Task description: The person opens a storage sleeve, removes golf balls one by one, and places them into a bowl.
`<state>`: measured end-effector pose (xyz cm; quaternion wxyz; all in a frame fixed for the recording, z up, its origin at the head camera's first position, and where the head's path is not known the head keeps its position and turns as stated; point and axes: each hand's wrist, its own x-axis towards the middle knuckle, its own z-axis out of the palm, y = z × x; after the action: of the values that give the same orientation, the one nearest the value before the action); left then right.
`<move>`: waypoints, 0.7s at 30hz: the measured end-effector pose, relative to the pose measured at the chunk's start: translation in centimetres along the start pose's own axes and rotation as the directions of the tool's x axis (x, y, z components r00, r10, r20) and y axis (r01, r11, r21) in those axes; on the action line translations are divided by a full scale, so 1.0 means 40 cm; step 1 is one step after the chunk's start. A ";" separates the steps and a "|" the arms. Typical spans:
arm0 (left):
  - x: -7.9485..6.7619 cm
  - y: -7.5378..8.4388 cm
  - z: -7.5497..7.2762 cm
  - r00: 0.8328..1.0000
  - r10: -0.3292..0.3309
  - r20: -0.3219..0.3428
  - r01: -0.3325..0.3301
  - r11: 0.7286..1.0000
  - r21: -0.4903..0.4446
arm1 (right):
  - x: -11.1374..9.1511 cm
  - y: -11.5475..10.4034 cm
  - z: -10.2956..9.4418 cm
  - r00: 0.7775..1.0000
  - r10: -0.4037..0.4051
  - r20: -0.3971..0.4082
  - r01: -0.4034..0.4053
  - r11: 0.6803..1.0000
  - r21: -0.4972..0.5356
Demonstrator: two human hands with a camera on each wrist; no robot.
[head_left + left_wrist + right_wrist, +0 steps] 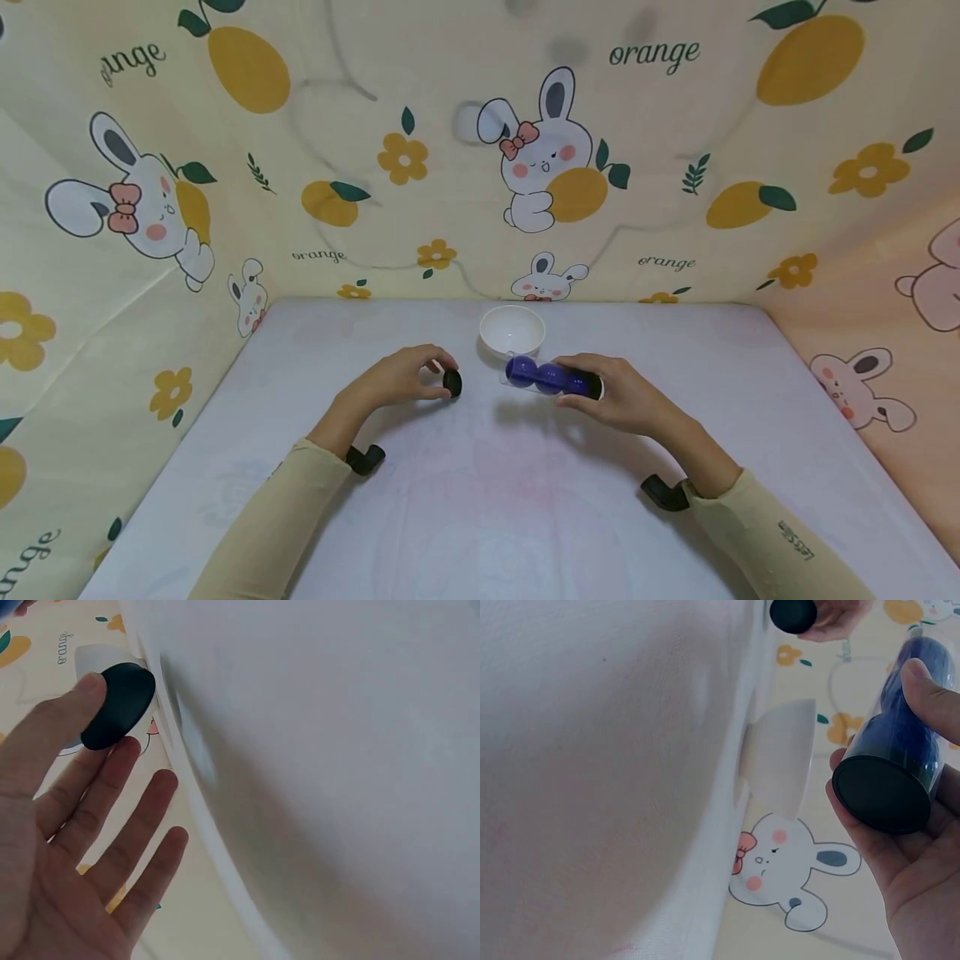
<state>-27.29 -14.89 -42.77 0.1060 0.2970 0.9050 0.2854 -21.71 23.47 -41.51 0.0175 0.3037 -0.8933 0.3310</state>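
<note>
My left hand (405, 377) pinches a round black cap (452, 383) between thumb and fingertips, a little above the table; the left wrist view shows the other fingers spread apart. My right hand (626, 396) grips a clear tube (551, 379) with blue balls inside, lying nearly level, its uncapped-looking end towards the left. The tube's other end has a black base (883, 793), plain in the right wrist view. Just behind the tube's left end stands a white bowl (512, 332); its inside shows nothing but white.
A white cloth covers the table (480, 500). Behind and at both sides hangs a printed curtain (450, 75) with rabbits and oranges. A black wrist mount (365, 460) sits at the left cuff, another mount (666, 493) at the right.
</note>
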 end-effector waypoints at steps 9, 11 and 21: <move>-0.009 0.004 -0.007 0.998 -0.065 0.001 0.065 0.997 0.046 | -0.001 -0.005 -0.001 1.000 0.012 0.003 -0.012 1.000 0.001; -0.012 0.005 -0.009 0.997 -0.078 -0.003 0.078 0.994 0.074 | 0.000 -0.006 -0.001 1.000 0.012 0.003 -0.012 1.000 0.002; -0.015 0.014 -0.011 0.990 -0.143 0.004 0.142 0.984 0.106 | -0.001 -0.006 -0.006 1.000 0.016 -0.009 -0.016 1.000 0.008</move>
<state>-26.70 -15.10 -42.08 0.1156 0.2382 0.9371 0.2273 -21.58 23.48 -41.19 0.0177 0.2951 -0.8942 0.3361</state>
